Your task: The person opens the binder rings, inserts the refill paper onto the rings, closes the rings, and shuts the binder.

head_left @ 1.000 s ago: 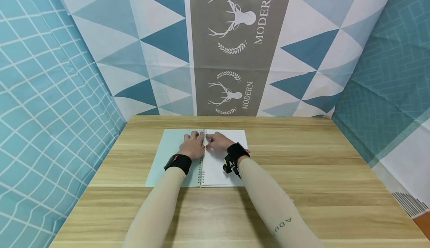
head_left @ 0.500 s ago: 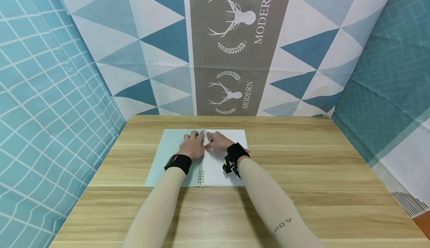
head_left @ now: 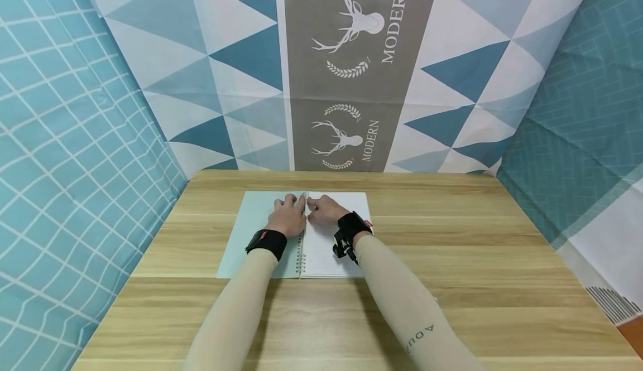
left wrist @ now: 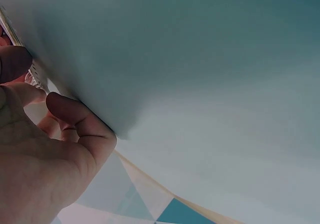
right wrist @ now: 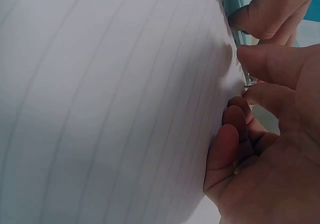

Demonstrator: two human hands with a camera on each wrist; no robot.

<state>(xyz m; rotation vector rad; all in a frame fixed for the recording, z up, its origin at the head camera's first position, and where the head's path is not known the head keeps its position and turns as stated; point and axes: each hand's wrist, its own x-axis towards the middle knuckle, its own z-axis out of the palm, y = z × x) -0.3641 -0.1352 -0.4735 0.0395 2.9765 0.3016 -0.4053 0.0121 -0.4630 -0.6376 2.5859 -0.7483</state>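
Note:
A spiral notebook lies open on the table, its pale blue-green cover [head_left: 236, 256] on the left and white lined page [head_left: 326, 262] on the right. My left hand [head_left: 287, 218] rests on the cover with bent fingers, index tip at the upper part of the wire spiral [head_left: 301, 265]. Facing it across the binding, my right hand [head_left: 327, 211] reaches to the same stretch of wire with index and thumb, its other fingers [right wrist: 223, 146] curled against the page. The thumb [right wrist: 255, 61] overlaps the punched edge in the right wrist view. I cannot tell whether the right fingers pinch the wire.
The wooden table [head_left: 477, 270] extends around the notebook. Behind it hangs a patterned cloth [head_left: 341, 81] with deer heads and triangles. A blue grid cloth [head_left: 65, 153] closes the left side, a teal one [head_left: 577, 125] the right. Black bands [head_left: 271, 241] circle both wrists.
My right index fingertip shifts slightly along the upper spiral, by a very small amount. The left hand and the notebook stay in place.

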